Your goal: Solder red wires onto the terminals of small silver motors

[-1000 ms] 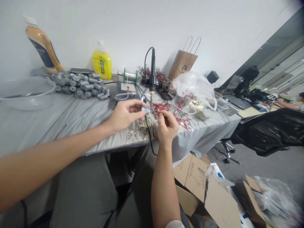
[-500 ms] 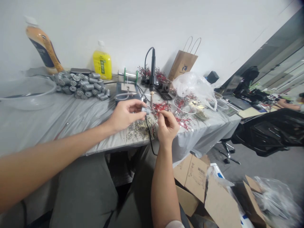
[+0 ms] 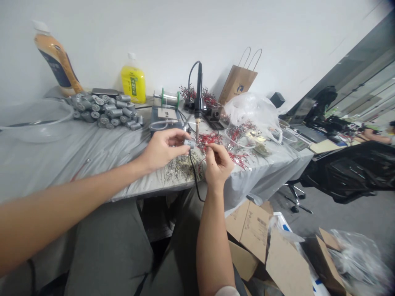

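My left hand point(image 3: 168, 149) pinches a small grey cylindrical motor point(image 3: 189, 144) between thumb and fingertips, its end turned to the right. Just to the right, my right hand point(image 3: 218, 162) is closed in a pinch on a thin red wire point(image 3: 200, 163), mostly hidden by the fingers. Between and slightly above the hands, a soldering iron point(image 3: 199, 94) is held upright in a stand, its tip pointing down close to the motor. Red wires with small metal ends point(image 3: 211, 139) lie in a heap behind my right hand.
Many grey motors point(image 3: 106, 111) are piled at the left, beside a clear plastic bowl point(image 3: 33, 119). A solder spool point(image 3: 169, 98), yellow bottle point(image 3: 133, 82), orange bottle point(image 3: 57, 61), paper bag point(image 3: 237, 84) and plastic bag point(image 3: 253, 113) stand behind. Cardboard boxes point(image 3: 256, 230) lie below right.
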`<act>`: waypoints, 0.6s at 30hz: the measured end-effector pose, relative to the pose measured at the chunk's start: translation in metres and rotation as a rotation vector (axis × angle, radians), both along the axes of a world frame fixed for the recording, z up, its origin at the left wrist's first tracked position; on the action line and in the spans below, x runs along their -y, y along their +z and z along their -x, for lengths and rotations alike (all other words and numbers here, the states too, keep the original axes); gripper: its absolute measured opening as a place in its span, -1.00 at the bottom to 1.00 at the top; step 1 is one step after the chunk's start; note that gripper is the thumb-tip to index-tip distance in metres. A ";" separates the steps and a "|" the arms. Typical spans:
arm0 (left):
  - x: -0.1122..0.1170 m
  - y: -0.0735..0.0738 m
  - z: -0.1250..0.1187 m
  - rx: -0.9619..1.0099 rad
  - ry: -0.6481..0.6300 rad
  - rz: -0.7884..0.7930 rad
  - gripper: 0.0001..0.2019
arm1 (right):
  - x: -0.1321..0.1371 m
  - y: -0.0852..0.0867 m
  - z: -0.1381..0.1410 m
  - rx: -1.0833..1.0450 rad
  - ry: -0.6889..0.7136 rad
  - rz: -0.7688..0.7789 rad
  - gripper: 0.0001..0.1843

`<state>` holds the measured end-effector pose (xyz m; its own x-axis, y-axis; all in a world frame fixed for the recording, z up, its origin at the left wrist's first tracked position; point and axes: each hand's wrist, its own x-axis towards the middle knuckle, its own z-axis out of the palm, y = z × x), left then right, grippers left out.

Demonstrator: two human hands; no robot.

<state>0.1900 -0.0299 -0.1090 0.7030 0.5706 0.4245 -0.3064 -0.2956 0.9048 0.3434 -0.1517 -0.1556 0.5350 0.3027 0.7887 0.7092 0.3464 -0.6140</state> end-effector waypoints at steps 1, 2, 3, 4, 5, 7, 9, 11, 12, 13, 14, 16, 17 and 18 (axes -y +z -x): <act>0.000 0.000 0.000 0.000 0.001 0.003 -0.72 | 0.000 0.000 0.000 -0.001 0.014 -0.008 -0.84; 0.000 0.000 0.000 0.002 0.002 0.004 -0.72 | 0.000 0.000 0.000 -0.002 0.026 -0.015 -0.84; 0.000 0.000 0.000 0.003 0.003 0.002 -0.72 | 0.000 0.000 0.000 -0.001 0.033 -0.021 -0.85; -0.001 0.000 0.000 0.005 0.004 0.000 -0.72 | 0.000 0.000 0.000 0.002 0.034 -0.024 -0.85; -0.001 0.000 0.000 0.006 0.003 -0.002 -0.73 | 0.000 0.001 0.000 0.003 0.031 -0.024 -0.85; -0.002 0.000 0.000 0.009 0.003 -0.004 -0.73 | 0.001 0.001 0.000 0.006 0.020 -0.014 -0.84; -0.002 0.000 0.000 0.005 0.001 -0.003 -0.74 | 0.001 0.001 0.000 0.006 0.005 0.003 -0.82; -0.001 -0.001 0.000 -0.001 -0.003 -0.001 -0.74 | 0.001 0.001 0.001 0.005 -0.007 0.013 -0.81; -0.001 -0.001 0.000 -0.004 -0.006 0.004 -0.73 | 0.001 0.001 0.001 0.005 -0.007 0.011 -0.81; -0.001 -0.001 0.000 -0.003 -0.009 0.010 -0.73 | 0.000 0.001 0.001 0.006 -0.005 0.006 -0.82; 0.000 -0.001 0.000 -0.002 -0.012 0.016 -0.73 | 0.000 0.001 0.001 0.008 -0.003 0.002 -0.83; 0.001 -0.001 0.000 0.001 -0.015 0.023 -0.73 | 0.000 0.001 0.000 0.012 -0.007 0.005 -0.82; 0.001 0.000 0.000 0.000 -0.014 0.023 -0.73 | 0.000 0.001 0.000 0.013 -0.012 0.011 -0.82; 0.001 0.000 0.000 -0.001 -0.013 0.021 -0.73 | 0.000 0.001 0.000 0.013 -0.019 0.016 -0.81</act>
<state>0.1896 -0.0305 -0.1092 0.7107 0.5702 0.4121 -0.3094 -0.2727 0.9110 0.3431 -0.1517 -0.1548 0.5305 0.3057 0.7907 0.7234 0.3229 -0.6102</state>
